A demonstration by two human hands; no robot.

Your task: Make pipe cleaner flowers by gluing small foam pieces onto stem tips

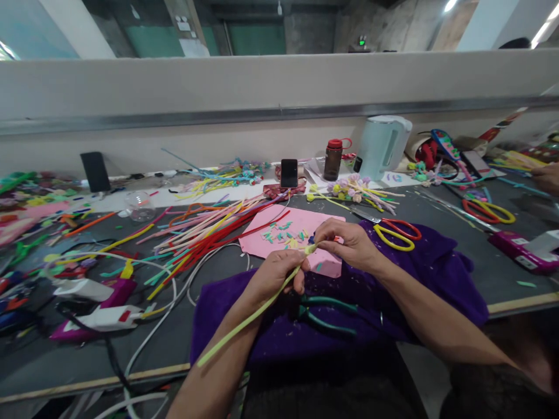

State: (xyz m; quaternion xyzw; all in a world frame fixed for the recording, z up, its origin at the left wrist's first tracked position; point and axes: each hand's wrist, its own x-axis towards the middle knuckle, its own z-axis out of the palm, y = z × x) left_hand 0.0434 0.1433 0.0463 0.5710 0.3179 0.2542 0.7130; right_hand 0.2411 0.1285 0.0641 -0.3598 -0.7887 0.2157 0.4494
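My left hand (276, 273) grips a long yellow-green pipe cleaner (244, 325) that runs down along my left forearm. Its upper tip meets my right hand (345, 243), whose fingers pinch that end. Both hands hover over a purple cloth (432, 273) on the dark table. Green-handled pliers (325, 314) lie on the cloth just below my hands. A pink sheet (279, 224) with small cut bits sits right behind them. Scissors with red and yellow handles (395, 234) lie to the right of my right hand.
A pile of coloured pipe cleaners (196, 233) spreads at left. Glue guns (94, 302) and white cables lie at the near left. A kettle (382, 145), jar (332, 160) and phone (289, 173) stand at the back. Another person's hand (548, 177) shows at far right.
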